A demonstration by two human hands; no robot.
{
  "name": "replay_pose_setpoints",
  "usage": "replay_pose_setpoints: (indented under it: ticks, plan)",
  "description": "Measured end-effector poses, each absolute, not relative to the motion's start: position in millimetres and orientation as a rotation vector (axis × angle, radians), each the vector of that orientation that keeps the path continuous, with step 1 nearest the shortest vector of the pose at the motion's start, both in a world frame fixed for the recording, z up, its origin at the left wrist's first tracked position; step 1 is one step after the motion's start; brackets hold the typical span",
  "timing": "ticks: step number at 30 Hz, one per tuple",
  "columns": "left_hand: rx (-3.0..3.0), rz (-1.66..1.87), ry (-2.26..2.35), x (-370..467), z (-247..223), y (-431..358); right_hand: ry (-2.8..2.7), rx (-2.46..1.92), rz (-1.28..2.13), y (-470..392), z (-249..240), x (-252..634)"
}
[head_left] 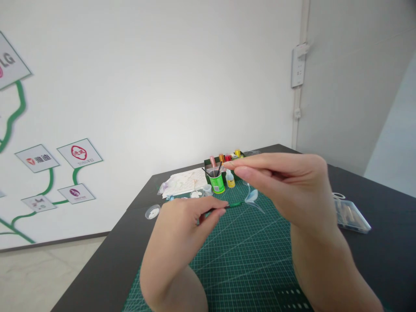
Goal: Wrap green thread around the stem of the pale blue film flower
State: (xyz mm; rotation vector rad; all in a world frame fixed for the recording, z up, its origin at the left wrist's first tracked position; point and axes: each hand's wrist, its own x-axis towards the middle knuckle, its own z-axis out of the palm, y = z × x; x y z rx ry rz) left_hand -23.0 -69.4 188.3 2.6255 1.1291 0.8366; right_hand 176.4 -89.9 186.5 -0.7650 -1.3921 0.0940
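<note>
My left hand (182,234) is closed in a pinch on a thin, dark stem. Beyond its fingertips the stem is green (235,204), and a pale blue flower (252,196) with see-through petals and trailing thin strands is at its far end. Higher and to the right, my right hand (286,186) is pinched shut, fingertips pointing left above the stem. Whatever lies between those fingertips is too fine to make out. Both hands are above a green cutting mat (240,251) with grid lines.
Behind the hands stand a green can (217,183) of dark-handled tools, a small yellow-labelled bottle (230,179) and a box of thread spools (221,157). White paper (183,181) and small dishes (152,212) lie left. A clear plastic case (352,216) sits right, near scissor handles (338,196).
</note>
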Motion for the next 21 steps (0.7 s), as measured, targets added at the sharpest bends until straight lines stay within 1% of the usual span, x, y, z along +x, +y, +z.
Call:
replay_pose_setpoints:
  ticks: [6, 15, 21]
  plan:
    - [2.726, 0.815, 0.920, -22.7, 190.5, -74.4, -1.410, -0.795, 0.160, -71.6, 188.1, 179.0]
    - [2.834, 1.013, 0.555, -31.6, 188.6, -73.8, -1.431, -0.845, 0.395, -52.5, 184.8, 186.6]
    - [2.864, 1.203, 0.628, -35.4, 189.2, -83.6, -1.480, -0.935, 0.435, -44.0, 184.1, 189.2]
